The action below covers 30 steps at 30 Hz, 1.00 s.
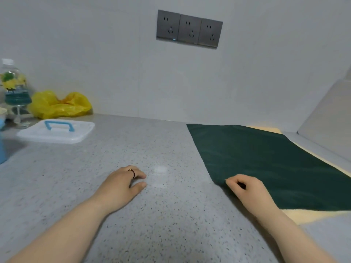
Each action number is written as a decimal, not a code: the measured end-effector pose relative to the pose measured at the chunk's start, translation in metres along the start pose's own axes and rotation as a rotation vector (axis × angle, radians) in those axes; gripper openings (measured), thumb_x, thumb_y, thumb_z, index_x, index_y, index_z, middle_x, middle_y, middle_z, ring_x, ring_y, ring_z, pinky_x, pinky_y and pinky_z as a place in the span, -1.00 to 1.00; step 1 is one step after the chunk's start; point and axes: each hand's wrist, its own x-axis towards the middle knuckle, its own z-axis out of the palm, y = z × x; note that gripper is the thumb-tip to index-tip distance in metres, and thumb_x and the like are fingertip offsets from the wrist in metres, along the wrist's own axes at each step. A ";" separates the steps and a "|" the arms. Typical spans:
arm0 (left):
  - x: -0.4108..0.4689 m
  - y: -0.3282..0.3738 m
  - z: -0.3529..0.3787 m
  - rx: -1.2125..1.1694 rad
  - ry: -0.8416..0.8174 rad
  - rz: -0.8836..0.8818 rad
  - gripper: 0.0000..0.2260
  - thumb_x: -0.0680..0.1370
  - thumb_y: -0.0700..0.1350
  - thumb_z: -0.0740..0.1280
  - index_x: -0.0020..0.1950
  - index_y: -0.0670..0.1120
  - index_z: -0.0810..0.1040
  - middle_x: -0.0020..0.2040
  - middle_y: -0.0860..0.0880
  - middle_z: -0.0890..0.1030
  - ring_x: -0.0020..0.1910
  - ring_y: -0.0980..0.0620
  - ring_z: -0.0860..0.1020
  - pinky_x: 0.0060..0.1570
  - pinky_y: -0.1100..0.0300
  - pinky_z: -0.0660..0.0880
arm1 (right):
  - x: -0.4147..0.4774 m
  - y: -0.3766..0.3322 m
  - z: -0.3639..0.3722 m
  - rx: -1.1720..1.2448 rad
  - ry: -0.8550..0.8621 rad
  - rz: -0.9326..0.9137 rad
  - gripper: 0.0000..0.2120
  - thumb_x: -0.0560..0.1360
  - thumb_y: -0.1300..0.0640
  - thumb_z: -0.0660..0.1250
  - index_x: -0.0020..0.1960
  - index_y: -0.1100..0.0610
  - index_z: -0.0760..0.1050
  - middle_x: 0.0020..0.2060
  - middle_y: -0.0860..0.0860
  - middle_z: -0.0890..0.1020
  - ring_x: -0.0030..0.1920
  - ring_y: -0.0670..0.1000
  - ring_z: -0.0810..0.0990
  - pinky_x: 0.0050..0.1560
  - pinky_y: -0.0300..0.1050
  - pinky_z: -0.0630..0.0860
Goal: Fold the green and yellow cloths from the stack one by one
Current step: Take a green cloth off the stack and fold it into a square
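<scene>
A dark green cloth (pixel 269 160) lies spread flat on the right side of the speckled grey counter (pixel 133 149). Under it lies a pale yellow cloth (pixel 303 215), showing along the near and right edges. My right hand (pixel 247 190) pinches the near left corner of the green cloth between thumb and fingers. My left hand (pixel 121 186) rests on the bare counter to the left of the cloths, fingers loosely curled, a ring on one finger, holding nothing.
A white plastic lid with a blue handle (pixel 57 130) lies at the back left. Behind it are a crumpled yellow plastic bag (pixel 60 105) and a water bottle (pixel 13 86). Wall sockets (pixel 189 28) sit above. A pale board (pixel 330 118) leans at the right.
</scene>
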 end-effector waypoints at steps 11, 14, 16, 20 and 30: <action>-0.010 0.040 0.008 -0.007 -0.046 0.145 -0.18 0.39 0.21 0.36 0.39 0.36 -0.20 0.39 0.34 0.10 0.37 0.29 0.11 0.28 0.41 -0.03 | 0.004 -0.078 0.061 0.183 -0.143 -0.218 -0.82 0.49 0.13 0.32 -0.29 0.06 0.56 -0.43 -0.21 0.50 -0.36 -0.20 0.45 -0.24 -0.45 0.33; -0.008 0.041 0.009 -0.105 -0.101 0.167 -0.16 0.38 0.12 0.42 0.20 0.47 -0.26 0.24 0.46 0.16 0.26 0.39 0.17 0.25 0.50 0.02 | -0.004 -0.089 0.075 0.238 -0.202 -0.292 -0.86 0.49 0.15 0.31 -0.20 0.16 0.58 -0.44 -0.21 0.46 -0.37 -0.26 0.45 -0.27 -0.46 0.32; -0.008 0.042 0.011 -0.158 -0.119 0.172 -0.22 0.38 0.07 0.43 0.26 0.42 -0.12 0.14 0.46 0.31 0.19 0.37 0.30 0.19 0.57 0.13 | -0.009 -0.091 0.076 0.279 -0.238 -0.287 -0.87 0.49 0.16 0.31 -0.17 0.19 0.58 -0.49 -0.20 0.45 -0.41 -0.27 0.45 -0.33 -0.47 0.31; -0.006 0.042 0.009 -0.062 -0.086 0.206 -0.62 0.42 -0.07 0.37 0.18 0.25 0.46 0.07 0.28 0.56 0.04 0.25 0.50 -0.03 0.51 0.36 | -0.018 -0.089 0.066 0.363 -0.333 -0.240 -0.88 0.44 0.14 0.38 -0.05 0.15 0.55 -0.34 -0.21 0.51 -0.31 -0.29 0.47 -0.19 -0.50 0.37; -0.002 0.023 -0.005 0.022 0.025 -0.207 -0.59 0.54 0.14 0.18 -0.37 -0.09 0.48 -0.40 0.03 0.51 -0.38 0.05 0.48 -0.38 0.23 0.37 | -0.034 -0.065 0.041 -0.329 -0.252 -0.407 -0.46 0.48 -0.04 0.22 0.42 -0.05 0.15 0.28 -0.10 0.45 0.23 -0.02 0.43 0.12 -0.18 0.37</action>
